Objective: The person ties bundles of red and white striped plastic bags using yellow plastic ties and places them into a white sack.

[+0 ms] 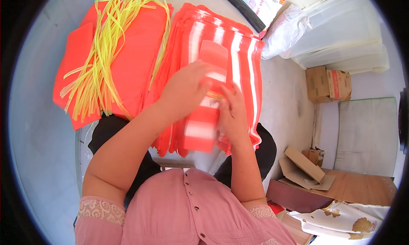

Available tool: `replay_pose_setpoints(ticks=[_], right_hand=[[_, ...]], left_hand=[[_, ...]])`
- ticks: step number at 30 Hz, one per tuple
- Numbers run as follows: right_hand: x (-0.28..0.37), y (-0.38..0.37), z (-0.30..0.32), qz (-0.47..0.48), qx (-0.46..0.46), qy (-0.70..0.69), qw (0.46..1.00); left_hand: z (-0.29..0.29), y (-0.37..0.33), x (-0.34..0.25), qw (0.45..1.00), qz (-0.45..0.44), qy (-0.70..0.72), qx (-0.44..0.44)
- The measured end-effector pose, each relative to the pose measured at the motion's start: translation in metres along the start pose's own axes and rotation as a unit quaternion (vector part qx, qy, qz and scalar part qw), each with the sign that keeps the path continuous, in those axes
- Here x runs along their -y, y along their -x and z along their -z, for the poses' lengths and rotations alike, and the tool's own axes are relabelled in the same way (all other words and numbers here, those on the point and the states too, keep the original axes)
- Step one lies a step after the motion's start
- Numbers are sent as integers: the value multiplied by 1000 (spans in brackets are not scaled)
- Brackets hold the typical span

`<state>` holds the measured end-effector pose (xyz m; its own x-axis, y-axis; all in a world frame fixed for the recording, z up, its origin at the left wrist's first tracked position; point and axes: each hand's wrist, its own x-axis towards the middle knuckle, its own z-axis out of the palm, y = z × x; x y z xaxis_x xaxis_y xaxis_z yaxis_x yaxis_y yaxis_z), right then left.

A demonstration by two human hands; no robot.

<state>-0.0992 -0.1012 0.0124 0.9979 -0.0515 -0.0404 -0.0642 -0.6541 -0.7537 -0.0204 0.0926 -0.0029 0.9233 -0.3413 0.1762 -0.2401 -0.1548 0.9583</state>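
Observation:
Both hands are at a narrow folded bundle of red-and-white striped sheet (199,134), held over a pile of similar striped sheets (249,70). My left hand (185,87) has its fingers closed at the bundle's left side. Opposite it, my right hand (233,111) pinches at the middle, fingers bent. A thin yellow strip (215,95) crosses the bundle between the fingertips; its ends are hidden. The bundle's lower end is smeared by motion. To the left, many loose yellow strips (108,53) lie draped over a stack of plain red sheets (140,45).
Beyond the pile lie a black roll (243,8) and white sacks (285,32). Cardboard boxes (319,84) stand at the right wall. Lower right, an opened carton (304,170) rests on a brown wooden surface (362,187), near a flower-patterned cloth (341,217). My legs are beneath the stacks.

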Motion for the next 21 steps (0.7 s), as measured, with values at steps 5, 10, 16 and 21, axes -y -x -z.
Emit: replay_pose_setpoints(ticks=[5,10,16,21], right_hand=[[6,-21,14,147,12,-78,986],[0,-55,6,221,191,68,954],[0,-83,-11,238,196,132,942],[-2,-112,-32,238,118,255,930]], left_hand=[[-22,35,-21,916,-220,-284,180],[-38,55,-2,863,-245,-372,237],[-29,62,-4,861,-209,-368,282],[-24,64,-5,854,-203,-358,319]])
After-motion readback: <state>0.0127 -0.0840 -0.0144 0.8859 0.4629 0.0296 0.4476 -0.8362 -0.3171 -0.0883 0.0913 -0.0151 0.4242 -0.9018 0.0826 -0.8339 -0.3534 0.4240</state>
